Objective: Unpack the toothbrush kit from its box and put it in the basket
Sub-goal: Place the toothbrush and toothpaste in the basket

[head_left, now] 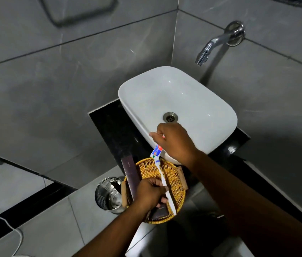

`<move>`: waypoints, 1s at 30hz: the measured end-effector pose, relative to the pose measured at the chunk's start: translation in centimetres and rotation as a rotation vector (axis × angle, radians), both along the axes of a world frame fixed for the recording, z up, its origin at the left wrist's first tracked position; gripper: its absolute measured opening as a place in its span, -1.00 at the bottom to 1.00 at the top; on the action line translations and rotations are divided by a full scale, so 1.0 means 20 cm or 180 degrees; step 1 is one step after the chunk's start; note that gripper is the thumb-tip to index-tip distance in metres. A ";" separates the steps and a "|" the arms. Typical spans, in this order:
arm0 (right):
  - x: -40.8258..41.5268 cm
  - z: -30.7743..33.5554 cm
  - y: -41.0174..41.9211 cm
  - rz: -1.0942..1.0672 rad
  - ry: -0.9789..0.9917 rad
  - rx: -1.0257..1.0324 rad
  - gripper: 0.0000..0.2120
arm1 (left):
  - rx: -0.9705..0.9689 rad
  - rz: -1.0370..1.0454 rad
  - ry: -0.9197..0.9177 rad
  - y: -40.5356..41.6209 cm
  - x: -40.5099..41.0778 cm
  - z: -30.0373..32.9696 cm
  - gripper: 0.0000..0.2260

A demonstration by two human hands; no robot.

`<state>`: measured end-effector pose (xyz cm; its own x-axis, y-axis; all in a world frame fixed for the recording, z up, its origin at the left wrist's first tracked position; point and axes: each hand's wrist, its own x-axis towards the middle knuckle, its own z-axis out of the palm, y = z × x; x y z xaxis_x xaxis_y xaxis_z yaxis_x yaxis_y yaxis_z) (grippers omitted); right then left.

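A round wicker basket (174,175) sits on the black counter in front of the sink. Over it stretches the toothbrush kit (162,175): a white toothbrush with a small blue, red and white toothpaste tube at its top. My right hand (174,141) pinches the kit's upper end above the basket's far rim. My left hand (149,194) grips a dark brown box (160,212) low in the basket, with the toothbrush's lower end coming out beside its fingers. A second long dark brown box (130,175) lies across the basket's left side.
A white basin (211,108) with a metal drain stands behind the basket, under a chrome wall tap (218,43). The black counter (109,125) ends just left of the basket. A steel bin (107,195) stands on the floor below, and a white cable lies at lower left.
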<state>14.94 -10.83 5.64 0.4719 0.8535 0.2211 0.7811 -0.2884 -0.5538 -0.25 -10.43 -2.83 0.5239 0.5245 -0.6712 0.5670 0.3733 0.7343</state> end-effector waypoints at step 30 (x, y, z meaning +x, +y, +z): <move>0.03 -0.13 -0.14 0.0831 -0.0271 -0.0737 -0.62 | 0.0939 0.0129 -0.0840 0.12 -0.01 0.15 -0.85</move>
